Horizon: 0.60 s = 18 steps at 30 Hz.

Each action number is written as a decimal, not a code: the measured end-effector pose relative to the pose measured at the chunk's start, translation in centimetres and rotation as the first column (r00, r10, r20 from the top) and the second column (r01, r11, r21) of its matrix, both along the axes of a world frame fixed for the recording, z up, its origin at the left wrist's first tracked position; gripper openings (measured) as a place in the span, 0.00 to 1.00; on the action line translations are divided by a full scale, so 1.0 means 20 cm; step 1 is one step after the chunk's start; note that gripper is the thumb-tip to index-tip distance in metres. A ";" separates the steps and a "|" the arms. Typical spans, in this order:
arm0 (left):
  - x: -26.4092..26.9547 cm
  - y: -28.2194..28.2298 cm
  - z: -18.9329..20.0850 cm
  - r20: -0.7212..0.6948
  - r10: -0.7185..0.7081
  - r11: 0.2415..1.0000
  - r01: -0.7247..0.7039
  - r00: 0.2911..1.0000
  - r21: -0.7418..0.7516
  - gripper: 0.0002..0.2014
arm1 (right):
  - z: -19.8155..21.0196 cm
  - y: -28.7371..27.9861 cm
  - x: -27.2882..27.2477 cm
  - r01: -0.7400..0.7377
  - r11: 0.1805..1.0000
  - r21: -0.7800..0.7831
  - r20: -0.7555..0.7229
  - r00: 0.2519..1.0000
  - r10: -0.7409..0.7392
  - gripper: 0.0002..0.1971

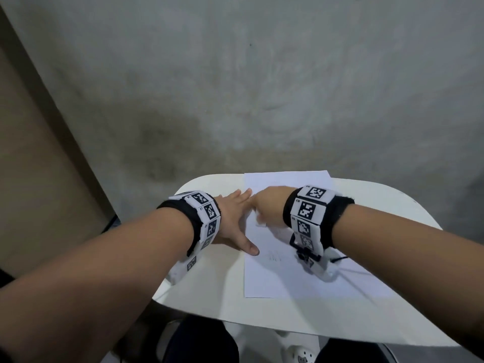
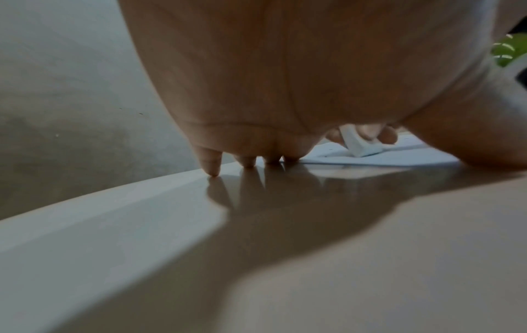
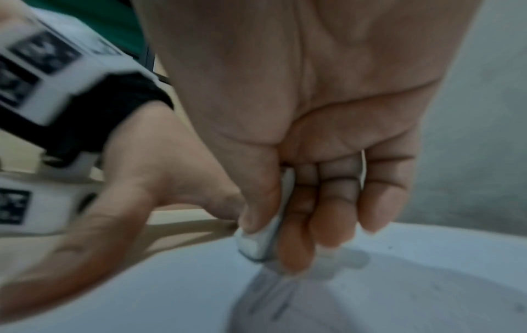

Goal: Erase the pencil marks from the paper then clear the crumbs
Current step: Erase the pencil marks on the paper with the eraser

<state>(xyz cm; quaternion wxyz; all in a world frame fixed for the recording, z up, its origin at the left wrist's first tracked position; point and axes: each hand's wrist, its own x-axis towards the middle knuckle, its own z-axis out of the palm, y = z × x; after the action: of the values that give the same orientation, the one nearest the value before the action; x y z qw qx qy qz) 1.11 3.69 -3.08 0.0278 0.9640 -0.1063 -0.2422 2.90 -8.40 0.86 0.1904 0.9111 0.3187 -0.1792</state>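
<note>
A white sheet of paper (image 1: 282, 273) lies on the small white table (image 1: 209, 292), with faint pencil marks (image 1: 273, 257) near its middle. My left hand (image 1: 237, 221) lies flat with straight fingers at the paper's left edge, thumb tip on the sheet. My right hand (image 1: 267, 208) pinches a white eraser (image 3: 261, 242) between thumb and fingers, its lower end close over the paper (image 3: 370, 293). The left wrist view shows the eraser (image 2: 360, 144) tilted on the sheet (image 2: 385, 157) beyond my fingertips (image 2: 212, 167). A few dark specks dot the paper (image 3: 389, 247).
A grey concrete wall (image 1: 235, 87) stands just behind the table. A brown panel (image 1: 34, 166) runs along the left. Dark trouser legs (image 1: 201, 341) and a white object on the floor (image 1: 301, 352) show below the table's front edge.
</note>
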 end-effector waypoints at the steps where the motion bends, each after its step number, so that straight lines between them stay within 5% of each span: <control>1: -0.01 -0.01 0.01 0.005 0.002 1.000 -0.002 1.000 0.004 0.65 | 0.00 0.00 0.00 -0.003 0.999 0.038 0.029 1.000 0.002 0.19; 4: -0.03 -0.03 0.03 0.009 0.041 0.999 -0.041 0.999 0.009 0.64 | 0.02 -0.01 -0.07 -0.043 0.984 0.172 -0.021 0.999 0.047 0.18; 9: 0.01 0.00 -0.01 -0.010 -0.001 0.999 0.002 1.000 0.054 0.66 | 0.07 -0.04 -0.01 -0.014 0.998 -0.067 0.049 0.999 0.017 0.18; 15: 0.01 0.00 -0.02 0.004 -0.003 0.999 0.003 1.000 0.041 0.65 | 0.06 -0.07 -0.08 -0.056 0.996 0.071 -0.053 0.997 0.060 0.18; 18: 0.02 0.02 -0.04 -0.006 -0.007 0.998 0.007 1.000 0.058 0.66 | 0.07 -0.11 0.01 0.021 1.000 0.011 0.071 0.997 -0.022 0.11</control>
<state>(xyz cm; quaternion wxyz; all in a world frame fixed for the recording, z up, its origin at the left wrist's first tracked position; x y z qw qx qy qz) 1.51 4.00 -3.92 -0.0006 0.9633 -0.1026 -0.2479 3.19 -10.65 2.35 0.1948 0.9212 0.3029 -0.1470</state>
